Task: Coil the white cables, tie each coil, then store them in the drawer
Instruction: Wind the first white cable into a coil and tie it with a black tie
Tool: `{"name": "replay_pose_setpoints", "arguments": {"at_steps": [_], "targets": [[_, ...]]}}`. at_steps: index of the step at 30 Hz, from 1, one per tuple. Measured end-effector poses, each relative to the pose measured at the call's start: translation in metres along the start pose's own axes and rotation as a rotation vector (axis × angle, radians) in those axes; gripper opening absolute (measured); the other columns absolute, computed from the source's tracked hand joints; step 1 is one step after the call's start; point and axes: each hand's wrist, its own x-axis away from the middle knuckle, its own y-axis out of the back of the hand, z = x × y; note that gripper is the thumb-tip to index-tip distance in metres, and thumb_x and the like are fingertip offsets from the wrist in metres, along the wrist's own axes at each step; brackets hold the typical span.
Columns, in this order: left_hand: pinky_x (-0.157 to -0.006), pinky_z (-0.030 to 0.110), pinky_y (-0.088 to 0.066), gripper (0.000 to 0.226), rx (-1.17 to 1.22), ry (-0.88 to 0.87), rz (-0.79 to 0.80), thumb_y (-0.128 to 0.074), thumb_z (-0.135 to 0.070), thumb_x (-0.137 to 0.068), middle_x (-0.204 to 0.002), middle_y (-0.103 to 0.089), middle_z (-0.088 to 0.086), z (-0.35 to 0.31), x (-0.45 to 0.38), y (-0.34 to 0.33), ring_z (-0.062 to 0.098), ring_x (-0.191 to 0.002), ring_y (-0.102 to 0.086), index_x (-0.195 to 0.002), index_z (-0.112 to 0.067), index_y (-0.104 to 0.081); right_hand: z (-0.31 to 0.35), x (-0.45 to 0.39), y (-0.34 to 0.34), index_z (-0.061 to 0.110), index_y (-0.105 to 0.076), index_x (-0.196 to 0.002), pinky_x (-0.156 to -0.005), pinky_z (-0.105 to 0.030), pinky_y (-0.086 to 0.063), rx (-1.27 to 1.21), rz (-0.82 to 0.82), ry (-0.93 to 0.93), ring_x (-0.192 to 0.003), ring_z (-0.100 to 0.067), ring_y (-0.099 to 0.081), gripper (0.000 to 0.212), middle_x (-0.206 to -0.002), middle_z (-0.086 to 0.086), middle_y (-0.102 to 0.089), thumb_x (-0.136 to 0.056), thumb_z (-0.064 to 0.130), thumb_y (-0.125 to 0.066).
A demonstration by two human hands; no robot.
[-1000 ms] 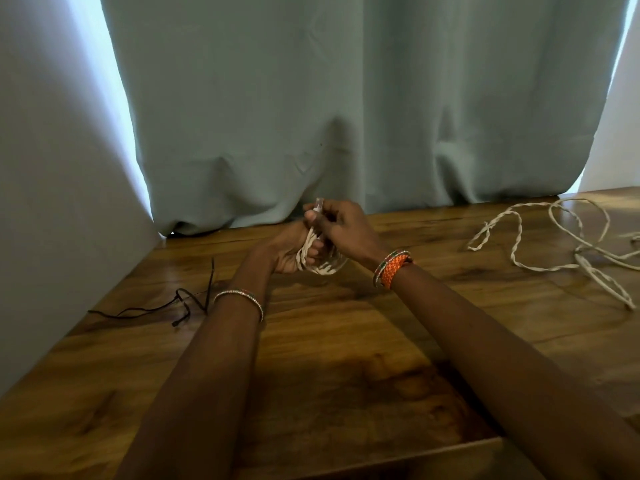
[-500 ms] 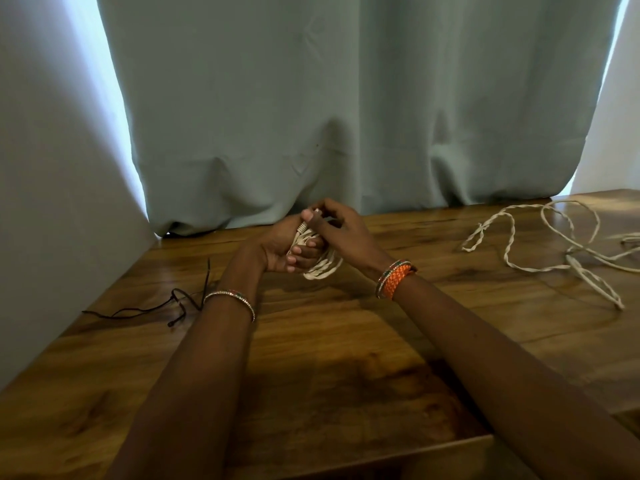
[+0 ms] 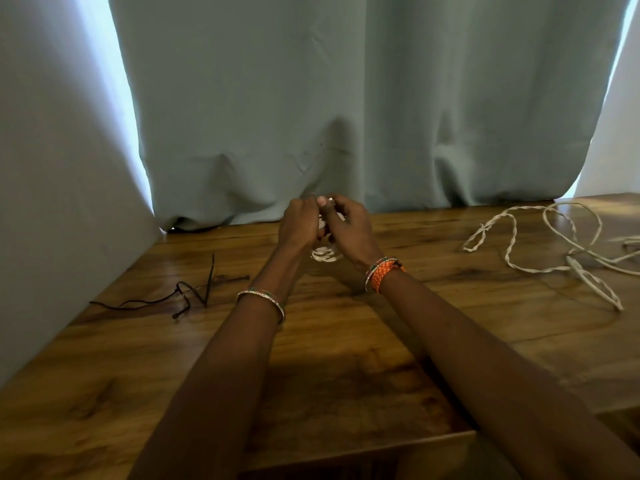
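Both the left hand [image 3: 298, 223] and the right hand [image 3: 349, 227] curl their fingers tight around a small white cable coil [image 3: 325, 253], with loose white cable [image 3: 540, 244] at three o'clock.

Wooden table [image 3: 346, 341], loose white cable [image 3: 540, 244] right, black ties [image 3: 187, 294] left

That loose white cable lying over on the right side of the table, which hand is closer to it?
Right. The right hand is on the loose white cable's side, though apart from it; the left hand is farther, beyond the right.
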Motion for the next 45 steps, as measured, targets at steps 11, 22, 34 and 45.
{"name": "replay_pose_setpoints", "arguments": {"at_steps": [11, 22, 34, 45], "targets": [[-0.070, 0.028, -0.046, 0.025, -0.325, -0.131, 0.552, -0.069, -0.019, -0.078, -0.093, -0.062, 0.003, 0.001, 0.004, 0.017, 0.017, -0.083, -0.059, -0.097, -0.015, -0.054, -0.019, -0.007, 0.014, 0.005, -0.056, -0.076, -0.053, -0.029, -0.042, -0.007, -0.143, -0.147, -0.054, -0.014, -0.050, 0.031, -0.061, -0.005, -0.055, -0.095, 0.029, -0.054], [-0.060, 0.032, -0.041, 0.041, -0.629, -0.934, 0.147, -0.044, -0.023, -0.096, -0.086, -0.066, 0.019, 0.027, 0.012, 0.010, 0.031, -0.072, -0.061, -0.134, -0.009, -0.049, -0.024, -0.005, 0.020, -0.002, -0.060, -0.078, -0.051, -0.034, -0.046, -0.002, -0.258, -0.128, -0.056, -0.021, -0.052, 0.034, -0.064, -0.011, -0.056, -0.092, 0.029, -0.058], [-0.082, 0.035, -0.049, 0.020, -0.154, -0.338, 0.055, -0.047, -0.017, -0.095, -0.093, -0.069, 0.009, 0.017, 0.009, -0.003, 0.025, -0.095, -0.060, -0.094, -0.012, -0.066, -0.019, -0.010, 0.019, 0.012, -0.046, -0.092, -0.053, -0.023, -0.039, 0.046, -0.484, -0.100, -0.068, -0.019, -0.054, 0.015, -0.080, -0.008, -0.057, -0.097, 0.025, -0.049], [-0.043, 0.019, -0.040, 0.037, 0.406, 0.190, 0.109, -0.054, -0.040, -0.092, -0.049, -0.049, 0.000, -0.009, 0.018, -0.008, 0.009, -0.038, -0.046, -0.068, -0.013, -0.049, -0.013, -0.006, -0.001, 0.011, -0.043, -0.088, -0.051, -0.022, -0.040, -0.035, -0.556, -0.117, -0.060, -0.016, -0.049, 0.013, -0.070, -0.001, -0.050, -0.098, 0.019, -0.045]]}}
